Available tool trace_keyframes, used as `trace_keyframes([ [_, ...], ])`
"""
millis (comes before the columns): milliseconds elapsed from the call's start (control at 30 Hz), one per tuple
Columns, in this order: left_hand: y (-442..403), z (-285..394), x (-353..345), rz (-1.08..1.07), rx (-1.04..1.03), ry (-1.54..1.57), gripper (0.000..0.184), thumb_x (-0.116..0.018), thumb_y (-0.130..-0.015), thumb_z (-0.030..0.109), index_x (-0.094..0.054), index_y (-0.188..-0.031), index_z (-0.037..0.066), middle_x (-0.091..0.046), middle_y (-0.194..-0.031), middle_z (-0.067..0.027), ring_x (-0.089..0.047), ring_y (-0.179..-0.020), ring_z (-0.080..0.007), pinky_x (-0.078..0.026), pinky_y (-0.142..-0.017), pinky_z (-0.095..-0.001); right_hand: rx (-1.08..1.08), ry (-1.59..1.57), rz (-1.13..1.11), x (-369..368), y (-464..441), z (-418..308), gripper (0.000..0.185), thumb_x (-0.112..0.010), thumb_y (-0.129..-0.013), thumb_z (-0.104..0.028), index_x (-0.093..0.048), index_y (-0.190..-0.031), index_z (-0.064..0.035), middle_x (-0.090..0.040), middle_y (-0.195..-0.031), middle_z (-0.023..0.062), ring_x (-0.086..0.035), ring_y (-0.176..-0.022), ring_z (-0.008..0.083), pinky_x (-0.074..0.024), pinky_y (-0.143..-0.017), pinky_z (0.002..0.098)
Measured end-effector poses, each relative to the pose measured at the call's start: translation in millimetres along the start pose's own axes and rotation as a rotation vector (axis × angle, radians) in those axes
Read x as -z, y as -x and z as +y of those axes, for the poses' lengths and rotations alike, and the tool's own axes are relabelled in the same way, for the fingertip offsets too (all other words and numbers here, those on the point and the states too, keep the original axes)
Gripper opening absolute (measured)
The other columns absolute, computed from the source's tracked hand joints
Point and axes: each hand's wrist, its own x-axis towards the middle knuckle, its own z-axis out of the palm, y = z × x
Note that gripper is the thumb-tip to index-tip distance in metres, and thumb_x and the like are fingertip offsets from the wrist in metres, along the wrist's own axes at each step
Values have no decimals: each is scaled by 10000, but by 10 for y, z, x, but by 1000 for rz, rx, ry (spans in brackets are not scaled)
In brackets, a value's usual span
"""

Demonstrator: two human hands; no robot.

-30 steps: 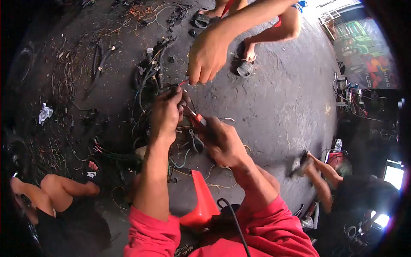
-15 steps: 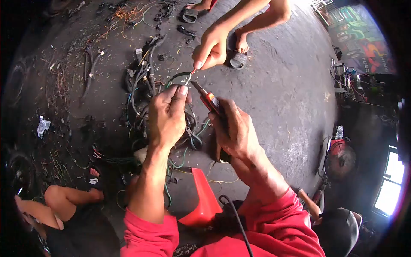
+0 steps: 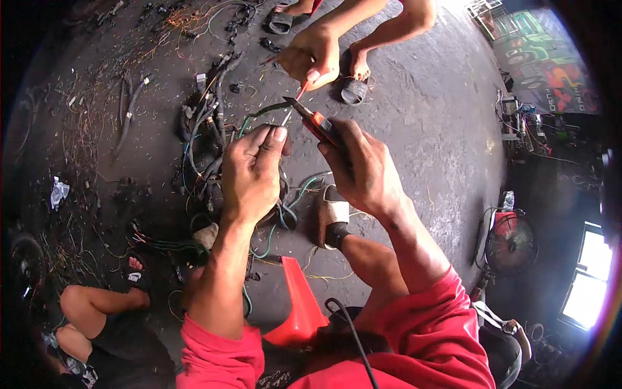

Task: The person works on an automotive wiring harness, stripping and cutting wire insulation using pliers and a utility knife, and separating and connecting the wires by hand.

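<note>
My left hand (image 3: 251,174) is closed, pinching a thin pale wire (image 3: 286,117) between thumb and forefinger. In my right hand (image 3: 364,167) is a utility knife (image 3: 319,124) with a red and black handle. Its dark blade lies up against the wires just beyond my left fingertips; whether it is cutting in, I cannot tell. Another person's hand (image 3: 312,57) reaches in from the top and grips a red wire end (image 3: 304,87). A dark green wire (image 3: 260,113) curves from near the blade down behind my left hand.
A taped wire harness (image 3: 218,97) lies on the dark floor (image 3: 421,155), left of my hands. Below stands a red plastic piece (image 3: 295,305). Scraps and loose wires litter the left side. A fan (image 3: 512,241) stands at right. Another person's leg (image 3: 87,308) is at lower left.
My right hand has lifted the knife up, bringing its blade nearer the other person's fingers. That person's hand has moved up and turned, and more red wire shows. The view has shifted slightly.
</note>
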Motion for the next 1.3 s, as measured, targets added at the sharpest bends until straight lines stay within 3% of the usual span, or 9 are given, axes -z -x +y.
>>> trace_keyframes([
  [400, 54, 29, 4, -8, -37, 30, 317, -525, -978, 219, -584, -743, 14, -506, -587, -42, -444, -548, -116, -362, -532, -295, 21, 43, 2, -52, 2, -13, 257, -630, -865, -23, -535, -1101, 9, -590, -795, 199, -607, -713, 418, -472, -594, 448],
  [533, 53, 67, 91, 12, 67, 71, 330, -524, -987, 241, -579, -747, 22, -490, -584, -25, -443, -546, -103, -373, -536, -282, 32, 60, -14, -125, -28, 17, 260, -618, -874, -25, -529, -1118, -8, -604, -823, 196, -614, -723, 417, -477, -585, 443],
  [667, 126, -11, -12, -11, -63, 0, 345, -515, -994, 257, -578, -741, 31, -459, -584, -3, -413, -538, -72, -340, -511, -270, 10, -18, -2, -168, 65, 32, 273, -631, -874, -42, -515, -1118, -6, -609, -831, 212, -631, -767, 432, -490, -602, 441],
  [900, 138, -47, 43, -10, 36, 24, 351, -513, -986, 260, -596, -752, 13, -528, -610, -29, -469, -552, -101, -369, -526, -293, -28, -95, -7, -247, 62, 36, 238, -662, -869, -79, -545, -1064, -7, -614, -799, 223, -616, -732, 428, -486, -583, 419],
  [933, 121, -40, 64, -4, 34, 36, 345, -516, -985, 255, -596, -752, 13, -527, -613, -30, -467, -564, -100, -370, -536, -290, -66, -24, -24, -216, 35, -1, 233, -666, -864, -76, -563, -1061, -7, -641, -796, 192, -645, -685, 350, -490, -584, 380],
  [967, 89, -32, 113, 5, 24, 46, 340, -518, -984, 249, -596, -752, 13, -526, -616, -31, -465, -575, -99, -371, -546, -287, -60, -23, -20, -176, 20, 4, 233, -666, -864, -76, -563, -1061, -7, -641, -796, 192, -645, -685, 350, -490, -584, 380],
  [1067, 67, -20, 183, 12, 40, 91, 351, -517, -988, 255, -583, -741, 14, -513, -621, -15, -435, -590, -91, -356, -553, -277, -115, -304, -185, -6, 63, -27, 211, -627, -871, -42, -581, -1071, 7, -701, -866, 97, -621, -672, 138, -506, -622, 314],
  [1167, 66, -28, 240, -4, 112, 99, 352, -504, -993, 252, -572, -742, 14, -497, -618, -2, -408, -580, -89, -335, -543, -279, -214, -263, -197, 90, 285, -43, 178, -606, -883, -41, -585, -1049, 21, -707, -895, 100, -628, -669, 125, -513, -625, 297],
  [1300, 63, -24, 201, -8, 38, 128, 343, -501, -992, 243, -574, -747, 14, -485, -612, -1, -396, -571, -86, -326, -536, -279, -285, -88, -170, 55, 347, -43, 105, -607, -905, -68, -609, -965, 18, -694, -745, 70, -608, -569, 107, -504, -562, 281],
])
